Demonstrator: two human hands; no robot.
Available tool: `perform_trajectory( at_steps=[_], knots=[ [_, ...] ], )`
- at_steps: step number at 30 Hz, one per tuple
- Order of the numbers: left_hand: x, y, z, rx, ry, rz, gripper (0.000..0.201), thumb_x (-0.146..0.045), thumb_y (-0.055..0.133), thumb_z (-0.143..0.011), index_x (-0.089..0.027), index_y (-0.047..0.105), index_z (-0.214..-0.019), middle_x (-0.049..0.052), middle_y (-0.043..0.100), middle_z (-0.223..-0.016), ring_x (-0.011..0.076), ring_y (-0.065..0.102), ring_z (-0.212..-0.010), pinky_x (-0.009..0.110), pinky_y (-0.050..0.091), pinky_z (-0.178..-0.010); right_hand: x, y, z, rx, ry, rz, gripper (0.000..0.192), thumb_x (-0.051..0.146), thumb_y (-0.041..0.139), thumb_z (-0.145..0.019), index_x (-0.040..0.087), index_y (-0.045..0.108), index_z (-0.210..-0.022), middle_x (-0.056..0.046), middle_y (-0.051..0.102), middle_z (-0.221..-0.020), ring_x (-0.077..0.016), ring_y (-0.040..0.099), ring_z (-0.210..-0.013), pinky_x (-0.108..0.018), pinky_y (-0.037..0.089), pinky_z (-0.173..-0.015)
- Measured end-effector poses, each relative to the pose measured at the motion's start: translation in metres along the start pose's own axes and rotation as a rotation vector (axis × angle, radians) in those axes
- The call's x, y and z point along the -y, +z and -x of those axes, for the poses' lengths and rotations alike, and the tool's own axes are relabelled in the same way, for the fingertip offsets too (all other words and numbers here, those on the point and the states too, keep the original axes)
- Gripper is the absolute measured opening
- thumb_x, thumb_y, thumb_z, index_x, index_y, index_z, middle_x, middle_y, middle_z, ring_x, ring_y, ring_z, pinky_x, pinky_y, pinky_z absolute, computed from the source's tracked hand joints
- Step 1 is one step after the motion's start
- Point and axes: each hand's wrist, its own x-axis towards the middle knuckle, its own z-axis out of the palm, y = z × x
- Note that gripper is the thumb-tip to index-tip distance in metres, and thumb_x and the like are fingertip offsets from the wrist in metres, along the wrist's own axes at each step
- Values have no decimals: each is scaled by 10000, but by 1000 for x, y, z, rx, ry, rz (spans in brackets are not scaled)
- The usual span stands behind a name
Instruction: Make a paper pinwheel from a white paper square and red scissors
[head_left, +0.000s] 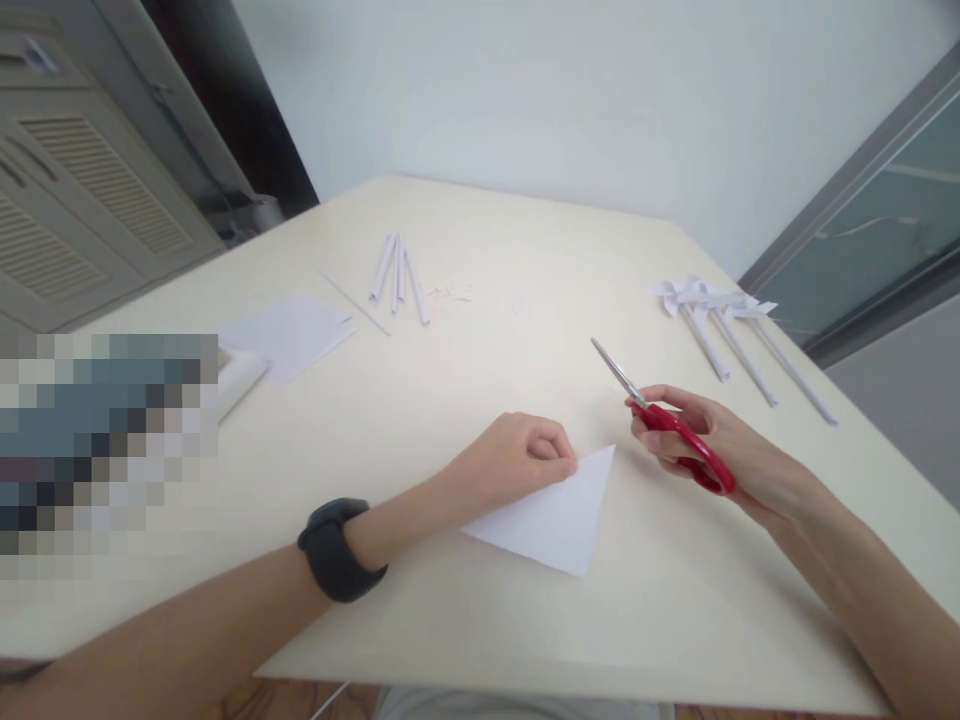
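Note:
A white sheet folded into a triangle (559, 515) lies flat on the cream table (525, 620) near the front edge. My left hand (517, 460), a black watch on its wrist, is curled and pinches the triangle's upper edge. My right hand (712, 445) is just right of the triangle and holds red-handled scissors (660, 415). Their metal blades are closed and point up and to the left, away from the paper.
Several rolled paper sticks (397, 265) and small scraps lie at the table's far middle. Flat white sheets (289, 335) rest at the left beside a blurred patch. Finished paper pinwheels on sticks (724, 325) lie at the far right. A louvred cabinet (67, 190) stands far left.

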Motion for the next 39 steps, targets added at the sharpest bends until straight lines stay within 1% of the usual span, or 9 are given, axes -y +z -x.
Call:
perform_trajectory(
  at_steps=[3, 5, 10, 15, 20, 26, 32, 35, 39],
  knots=[
    [-1, 0, -1, 8, -62, 15, 150, -279, 524, -801, -166, 551, -707, -2, 634, -642, 108, 541, -555, 187, 365, -471, 1, -1, -5, -81, -6, -46, 210, 218, 643, -770, 236, 509, -931, 50, 473, -700, -65, 276, -514, -216, 199, -445],
    [-2, 0, -2, 5, -122, 58, 163, -300, 521, -819, -167, 537, -726, 5, 642, -671, 107, 542, -560, 187, 367, -470, 0, 2, -7, -106, 58, -76, 252, 235, 666, -752, 240, 494, -936, 63, 452, -645, -69, 313, -506, -206, 232, -445],
    [-5, 2, -4, -13, -220, 260, 149, -320, 582, -817, -201, 495, -839, -17, 660, -716, 93, 553, -548, 167, 373, -465, -6, 11, -7, 30, 29, -189, 212, 349, 619, -800, 247, 473, -915, 56, 497, -642, -77, 393, -492, -201, 314, -437],
    [-8, 4, -4, -61, -186, 306, 158, -312, 575, -837, -227, 495, -943, -34, 655, -693, 76, 534, -526, 141, 352, -451, -3, 15, -3, 30, -52, -193, 197, 415, 519, -862, 265, 418, -941, 48, 522, -691, -89, 463, -518, -220, 404, -475],
    [-12, 5, -12, -19, -136, 337, 119, -262, 556, -844, -192, 460, -838, 3, 654, -814, 106, 587, -641, 185, 423, -544, 7, 17, 4, 47, -105, -152, 256, 470, 523, -845, 287, 396, -970, 64, 441, -694, -77, 389, -533, -205, 339, -483],
    [-24, 10, -45, -86, -74, 382, 158, -309, 564, -812, -202, 449, -831, -29, 592, -739, 103, 550, -570, 193, 392, -505, 16, 8, 23, 83, -166, -231, 292, 416, 581, -814, 295, 383, -991, 51, 439, -731, -85, 378, -546, -209, 313, -480],
    [-38, 0, -72, -228, 76, 393, 204, -327, 597, -772, -168, 484, -714, -56, 490, -646, 83, 477, -564, 180, 349, -513, 19, 0, 24, -59, -166, -97, 270, 329, 594, -794, 284, 412, -989, 51, 471, -672, -104, 389, -538, -228, 344, -492],
    [-34, -10, -65, -235, 87, 386, 226, -342, 631, -737, -151, 525, -682, -36, 522, -651, 101, 498, -590, 193, 372, -527, 15, -3, 17, -121, -130, -80, 270, 388, 588, -791, 276, 445, -990, 46, 473, -674, -93, 381, -481, -234, 315, -449],
    [-16, -16, -49, -211, 18, 374, 236, -358, 644, -720, -136, 571, -688, -11, 567, -632, 114, 524, -553, 200, 374, -483, 12, 2, 13, -199, -159, -59, 278, 393, 624, -763, 261, 501, -975, 45, 458, -665, -78, 348, -457, -226, 281, -415]
  ],
)
